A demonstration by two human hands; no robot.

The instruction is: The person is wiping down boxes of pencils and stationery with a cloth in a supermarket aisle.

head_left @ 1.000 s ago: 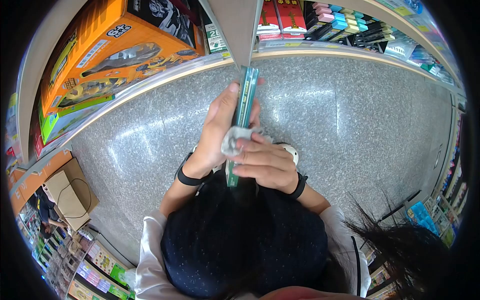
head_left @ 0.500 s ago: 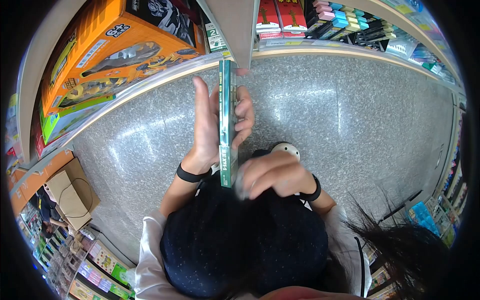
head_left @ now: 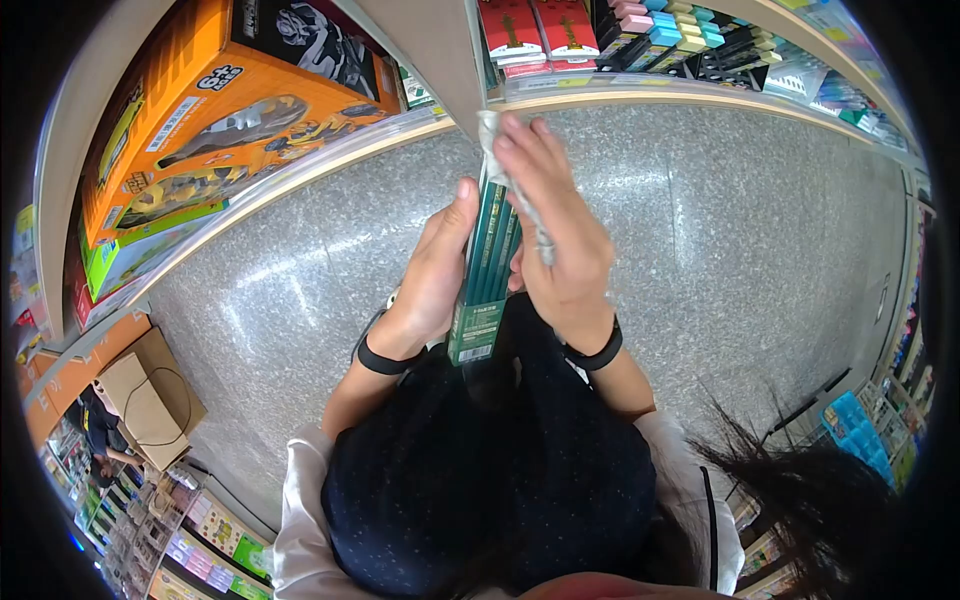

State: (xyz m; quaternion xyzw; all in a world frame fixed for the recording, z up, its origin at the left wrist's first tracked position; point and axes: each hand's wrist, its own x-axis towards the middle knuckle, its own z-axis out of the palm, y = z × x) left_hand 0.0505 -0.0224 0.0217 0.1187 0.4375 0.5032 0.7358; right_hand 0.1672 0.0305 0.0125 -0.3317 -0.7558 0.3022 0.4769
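Observation:
My left hand [head_left: 432,275] grips a flat green pack of pencils [head_left: 488,245] by its side, in front of my torso. Dark green pencils show lengthwise through the pack's face, and a green printed band with a barcode wraps its near end. Over the far right part of the pack lies my right hand [head_left: 568,240], its fingers pointing away from me. A crumpled white cloth or tissue [head_left: 489,135] is pressed under that hand against the pack. The far end of the pack is covered by the cloth and fingers.
Ahead, a shelf divider [head_left: 440,50] rises close to the pack's far end. Large orange toy box [head_left: 215,120] stands on the left shelf; red packs [head_left: 515,30] and pastel markers [head_left: 665,30] fill the right one. A cardboard box [head_left: 150,395] and another person [head_left: 100,430] are at lower left.
My right hand has moved from near my torso up to the far end of the pack, bringing the white cloth onto it. The pack has turned from its narrow edge to show its face.

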